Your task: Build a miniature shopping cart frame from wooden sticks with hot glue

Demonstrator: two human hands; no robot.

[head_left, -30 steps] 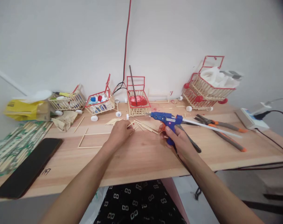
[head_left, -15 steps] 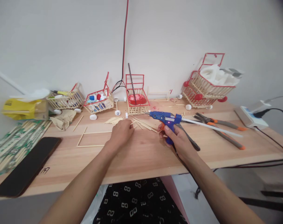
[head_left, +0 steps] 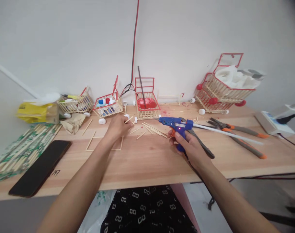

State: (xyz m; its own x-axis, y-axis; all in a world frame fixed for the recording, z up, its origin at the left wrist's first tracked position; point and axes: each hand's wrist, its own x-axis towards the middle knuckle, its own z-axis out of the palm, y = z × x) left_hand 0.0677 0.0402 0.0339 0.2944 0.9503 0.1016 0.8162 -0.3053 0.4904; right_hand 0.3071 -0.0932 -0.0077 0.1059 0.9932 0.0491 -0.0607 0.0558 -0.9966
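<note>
My left hand is closed, pinching a short thin wooden stick above the far part of the table. Below and left of it lies a rectangular stick frame, partly covered by my wrist. In my right hand is a blue hot glue gun, my fingers wrapped round its handle and orange trigger. A small light glows on the gun, and a long white glue stick protrudes from its back. The nozzle points left, over loose cut sticks spread between my hands.
Small stick carts with red rims stand along the wall, including a middle cart and a stacked one. Pliers lie right, near a power strip. At left are a phone and bundled sticks.
My left hand has moved left and away from me, lifting a short stick off the pile. The glue gun stays in nearly the same place. The view has turned slightly left.
</note>
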